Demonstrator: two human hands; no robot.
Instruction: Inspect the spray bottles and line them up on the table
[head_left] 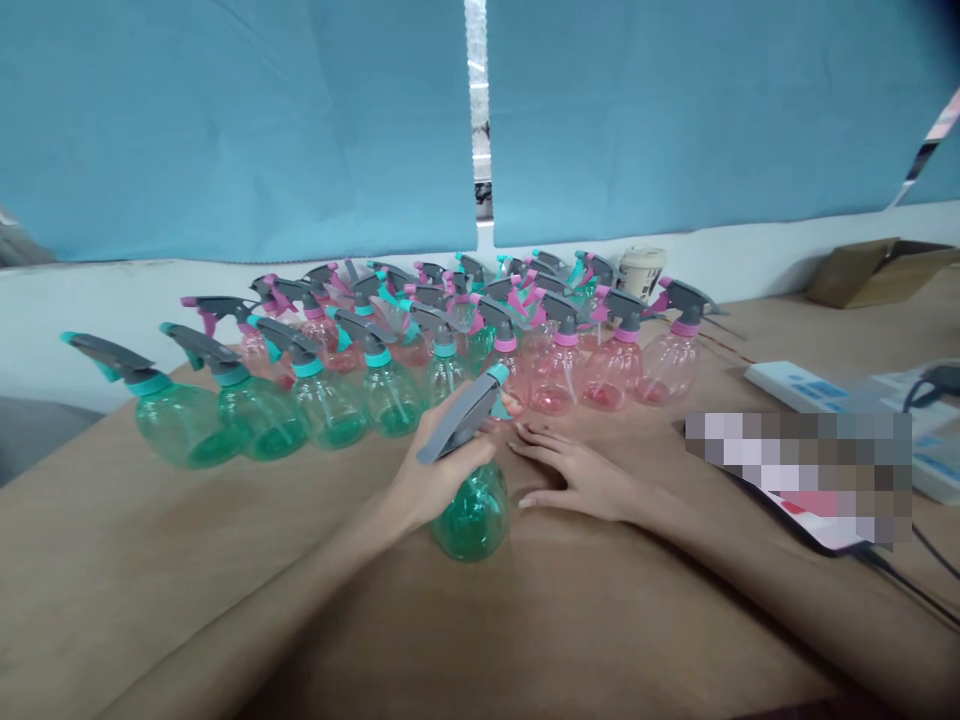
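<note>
My left hand (442, 465) is closed around the neck of a green spray bottle (474, 520) with a grey and teal trigger head. The bottle is tilted, its round base towards me; whether it touches the table cannot be made out. Just right of it my right hand (574, 465) lies flat on the wooden table, fingers stretched out and holding nothing. Behind both hands stand several more spray bottles: green ones (330, 412) with teal collars to the left, and pink ones (553, 385) with pink collars to the right. The front bottles partly hide those behind.
A paper cup (641, 272) stands behind the bottles. At the right are an open cardboard box (862, 275), a white power strip (799, 385), and a phone-like device (821, 530) with a blurred screen and a cable. A blue cloth (300, 130) covers the wall behind the table (360, 640).
</note>
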